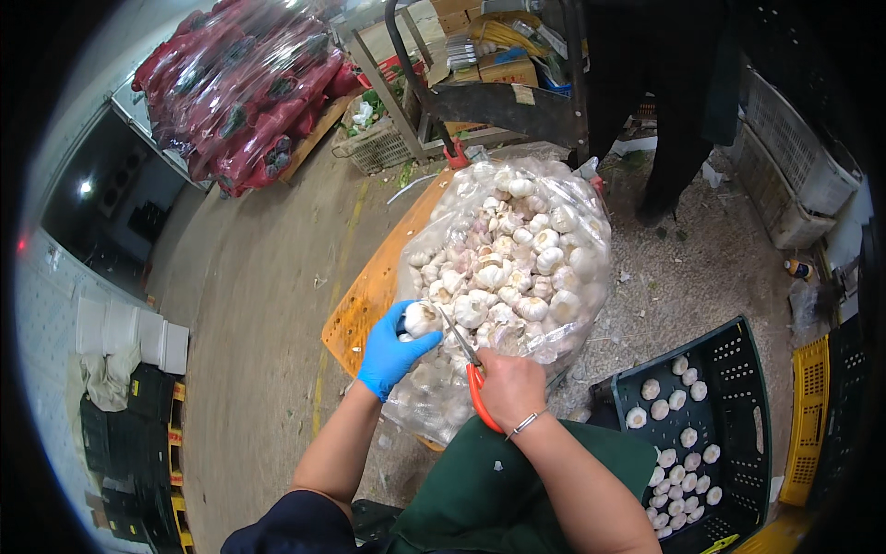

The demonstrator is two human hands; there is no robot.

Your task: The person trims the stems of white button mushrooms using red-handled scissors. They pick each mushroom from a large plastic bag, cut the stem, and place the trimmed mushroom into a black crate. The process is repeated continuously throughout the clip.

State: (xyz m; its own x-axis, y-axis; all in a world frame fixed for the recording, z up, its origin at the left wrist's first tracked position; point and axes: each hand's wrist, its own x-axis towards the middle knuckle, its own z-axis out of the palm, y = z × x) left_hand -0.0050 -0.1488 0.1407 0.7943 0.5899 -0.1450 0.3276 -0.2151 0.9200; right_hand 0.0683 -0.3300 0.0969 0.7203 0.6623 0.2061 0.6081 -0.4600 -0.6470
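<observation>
My left hand (391, 353), in a blue glove, is closed around a garlic bulb (422, 318) at the near left edge of the garlic pile. Bare and with a bracelet at the wrist, my right hand (512, 388) grips scissors with orange handles (476, 395). The scissors' blades (455, 331) point up and left, close beside the held bulb; whether they touch it I cannot tell. Under both hands lies a large clear plastic bag (588, 305), open at the top and heaped with garlic bulbs (490, 277). It rests on an orange board (370, 301).
At my right a dark green plastic crate (727, 408) holds several garlic bulbs. A person in dark trousers (664, 152) stands beyond the bag, near a hand cart (498, 107). Wrapped red mesh sacks (242, 97) are stacked at the back left. Yellow crates (806, 415) stand far right.
</observation>
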